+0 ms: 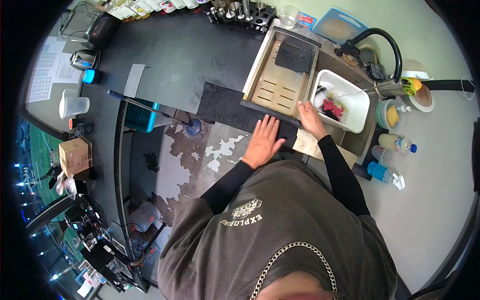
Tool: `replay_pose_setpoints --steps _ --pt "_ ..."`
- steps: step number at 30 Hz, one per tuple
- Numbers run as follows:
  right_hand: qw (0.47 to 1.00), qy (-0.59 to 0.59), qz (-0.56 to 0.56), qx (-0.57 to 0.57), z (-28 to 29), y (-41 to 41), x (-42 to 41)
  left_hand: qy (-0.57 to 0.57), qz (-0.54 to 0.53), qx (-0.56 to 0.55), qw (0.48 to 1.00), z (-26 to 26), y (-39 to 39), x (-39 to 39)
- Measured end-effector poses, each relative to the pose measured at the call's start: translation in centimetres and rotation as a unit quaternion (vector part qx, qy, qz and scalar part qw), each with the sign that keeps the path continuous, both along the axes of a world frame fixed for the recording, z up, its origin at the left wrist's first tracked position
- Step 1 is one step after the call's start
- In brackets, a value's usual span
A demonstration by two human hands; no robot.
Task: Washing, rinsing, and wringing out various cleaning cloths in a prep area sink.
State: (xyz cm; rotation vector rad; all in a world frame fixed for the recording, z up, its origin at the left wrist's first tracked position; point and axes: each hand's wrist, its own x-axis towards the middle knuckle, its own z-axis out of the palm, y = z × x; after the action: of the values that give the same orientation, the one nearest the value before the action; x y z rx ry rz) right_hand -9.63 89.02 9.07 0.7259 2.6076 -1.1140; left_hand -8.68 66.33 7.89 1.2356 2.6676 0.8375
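Note:
My left hand [260, 141] lies palm down, fingers spread, on a black mat [225, 103] along the front edge of the counter. At the near right corner of a slotted drain tray [279, 93], my right hand [312, 119] touches the tray's side wall. Whether its fingers grip that wall is hidden. A folded black cloth [295, 57] lies in the tray's far end. Just right of my right hand, a white plastic basin [359, 112] sits in the sink [347, 140], holding suds, a reddish-pink cloth [333, 108], dark pieces and a thin metal utensil.
A black faucet [393, 48] arches over the sink's back. Bottles, including a spray bottle [386, 175], stand right. A blue cutting board [339, 26] leans on the wall. Left are a mop [193, 127], a cardboard box [75, 155], an electric kettle [84, 60] and a pitcher [74, 104].

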Motion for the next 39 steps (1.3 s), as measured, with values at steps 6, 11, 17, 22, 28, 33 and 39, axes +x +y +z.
replay_pose_setpoints --steps 6,11,17,22,28,33,39 --pt "1.0 0.007 -0.017 0.023 -0.3 -0.3 0.3 0.138 0.238 -0.043 0.96 -0.3 -9.5 -9.8" --pt "0.998 0.035 -0.022 0.055 -1.9 -0.9 0.7 0.154 0.152 -0.162 0.963 -1.7 -11.7 -15.3" --pt "0.999 -0.013 -0.008 0.028 -5.2 -1.5 0.7 0.153 0.177 -0.173 0.957 -0.8 -10.5 -14.8" --pt "0.999 0.032 0.03 0.003 -0.8 1.6 1.0 0.109 0.228 -0.09 0.963 0.0 -9.6 -13.3" --pt "0.989 0.052 -0.107 -0.085 -3.8 17.4 4.3 0.066 0.223 0.027 0.972 4.5 -6.8 -9.1" --pt "0.989 -0.006 0.038 0.144 -14.5 25.3 3.2 0.018 0.209 0.029 0.977 6.5 -7.1 -5.2" --pt "0.978 -0.15 0.011 0.146 -15.2 23.9 1.2 -0.004 0.195 -0.004 0.981 8.1 -6.7 -2.5"
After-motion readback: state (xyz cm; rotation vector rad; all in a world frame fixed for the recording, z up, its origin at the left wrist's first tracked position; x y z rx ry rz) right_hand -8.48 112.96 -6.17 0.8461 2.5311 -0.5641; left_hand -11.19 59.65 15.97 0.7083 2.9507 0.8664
